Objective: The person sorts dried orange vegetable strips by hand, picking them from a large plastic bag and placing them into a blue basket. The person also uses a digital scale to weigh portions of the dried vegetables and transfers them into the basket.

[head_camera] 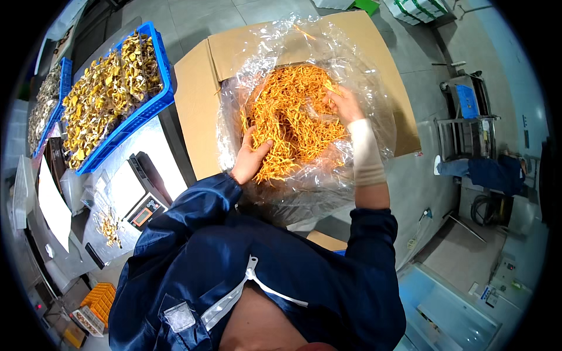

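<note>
Thin orange dried strands, possibly cordyceps, fill a clear plastic bag that lines a cardboard box. At the near left of the heap, my left hand is curled around a clump of the strands, thumb on top. My right hand, with a pale sleeve or wrap on its wrist and forearm, pinches a small bunch of strands at the heap's right side. The bag's loose edges spread over the box flaps.
Left of the box, a blue plastic crate holds yellowish dried pieces, and a second blue crate stands beyond. A digital scale and scattered dried pieces lie on a metal table. Another person is at the far right, near a metal cart.
</note>
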`<action>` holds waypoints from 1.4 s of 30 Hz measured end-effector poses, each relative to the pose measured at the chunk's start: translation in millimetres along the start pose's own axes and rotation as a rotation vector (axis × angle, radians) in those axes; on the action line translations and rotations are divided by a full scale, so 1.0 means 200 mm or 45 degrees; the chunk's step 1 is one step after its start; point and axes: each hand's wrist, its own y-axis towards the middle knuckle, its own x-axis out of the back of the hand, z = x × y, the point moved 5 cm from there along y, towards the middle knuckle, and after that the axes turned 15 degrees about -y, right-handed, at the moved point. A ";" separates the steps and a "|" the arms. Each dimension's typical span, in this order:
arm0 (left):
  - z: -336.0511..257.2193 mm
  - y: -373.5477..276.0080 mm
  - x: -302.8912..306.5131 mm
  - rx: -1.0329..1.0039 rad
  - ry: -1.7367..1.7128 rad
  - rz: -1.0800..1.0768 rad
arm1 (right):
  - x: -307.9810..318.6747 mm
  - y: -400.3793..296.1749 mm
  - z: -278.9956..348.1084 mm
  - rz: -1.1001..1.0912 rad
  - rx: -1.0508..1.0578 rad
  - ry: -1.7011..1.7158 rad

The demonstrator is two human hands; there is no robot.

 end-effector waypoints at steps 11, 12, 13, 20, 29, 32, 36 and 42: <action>0.00 0.00 -0.09 -0.162 0.156 0.022 | -0.36 -0.51 0.41 0.334 0.421 -0.050; -0.06 -0.04 -0.14 -0.116 0.075 0.035 | -0.37 -0.50 0.38 0.300 0.464 -0.044; -0.10 -0.06 -0.17 -0.100 0.034 0.050 | -0.38 -0.50 0.37 0.269 0.511 -0.040; -0.09 -0.07 -0.16 0.075 -0.355 0.076 | -0.35 -0.40 0.21 -0.080 0.201 0.410; -0.10 -0.07 -0.16 -0.004 0.088 0.037 | -0.56 -0.55 0.33 -0.303 0.570 -0.280; 0.01 -0.02 -0.07 -0.158 0.368 0.022 | -0.55 -0.64 0.49 -0.454 0.779 -0.730; -0.05 -0.08 -0.17 0.017 -0.053 0.111 | -0.46 -0.51 0.40 -0.423 0.644 -0.486; -0.02 -0.08 -0.19 0.294 -0.380 0.265 | -0.53 -0.36 0.22 0.264 0.294 0.496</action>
